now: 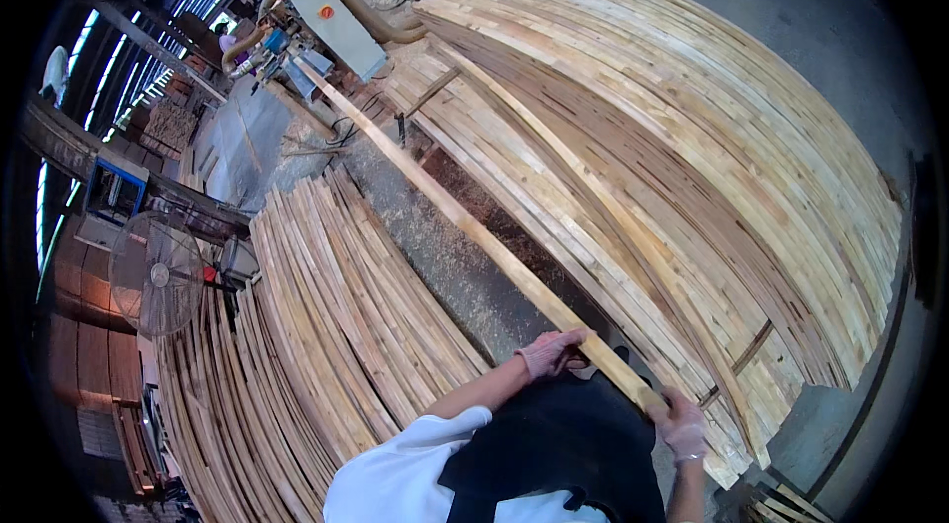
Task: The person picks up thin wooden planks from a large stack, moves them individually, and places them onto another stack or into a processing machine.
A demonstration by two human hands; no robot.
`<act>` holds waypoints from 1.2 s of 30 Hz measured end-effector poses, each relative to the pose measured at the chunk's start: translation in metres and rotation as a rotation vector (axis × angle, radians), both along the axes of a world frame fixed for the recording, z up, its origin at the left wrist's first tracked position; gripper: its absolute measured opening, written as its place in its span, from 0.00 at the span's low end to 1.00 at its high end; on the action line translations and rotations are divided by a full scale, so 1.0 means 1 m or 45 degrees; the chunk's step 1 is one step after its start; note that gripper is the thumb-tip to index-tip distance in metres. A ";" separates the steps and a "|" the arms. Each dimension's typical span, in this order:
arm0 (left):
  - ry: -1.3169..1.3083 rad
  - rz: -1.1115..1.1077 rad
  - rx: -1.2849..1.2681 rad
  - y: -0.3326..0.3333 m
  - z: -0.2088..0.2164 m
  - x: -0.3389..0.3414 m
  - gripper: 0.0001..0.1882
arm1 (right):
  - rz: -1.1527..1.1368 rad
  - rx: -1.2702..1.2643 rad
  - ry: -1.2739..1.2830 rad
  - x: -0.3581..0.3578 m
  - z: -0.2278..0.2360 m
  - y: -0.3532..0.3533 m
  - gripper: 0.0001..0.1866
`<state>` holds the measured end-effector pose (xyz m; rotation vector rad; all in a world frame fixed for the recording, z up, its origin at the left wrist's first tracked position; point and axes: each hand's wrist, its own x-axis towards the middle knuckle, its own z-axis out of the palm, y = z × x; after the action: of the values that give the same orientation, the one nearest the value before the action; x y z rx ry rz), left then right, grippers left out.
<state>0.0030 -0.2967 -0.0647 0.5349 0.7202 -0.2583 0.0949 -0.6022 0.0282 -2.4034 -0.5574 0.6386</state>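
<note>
A long, narrow wooden board (474, 228) runs from in front of my body up to a woodworking machine (297, 63) at the far left. My left hand (552, 354), in a pale glove, is closed around the board a short way from its near end. Farther right, my right hand (680, 426), also in a pale glove, grips the board's near end. The board's far end lies at the machine's front. Just right of the board, a stack of planks (593, 256) carries one bowed strip (682, 296) on top.
More planks (336, 296) lie stacked at left, beside a round fan (158, 273). A broad plank pile (712, 108) fills the right. Sawdust covers the floor (435, 271) between stacks. A grey control cabinet (331, 24) stands by the machine. Another person (225, 37) is far off at left.
</note>
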 end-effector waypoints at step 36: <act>0.169 0.358 0.090 0.256 0.058 0.032 0.19 | -0.018 0.406 0.192 0.061 -0.039 0.347 0.26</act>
<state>0.0347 -0.0405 -0.0068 0.4797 0.9260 -0.0053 0.1556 -0.2555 -0.0106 -2.0412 -0.5337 0.6644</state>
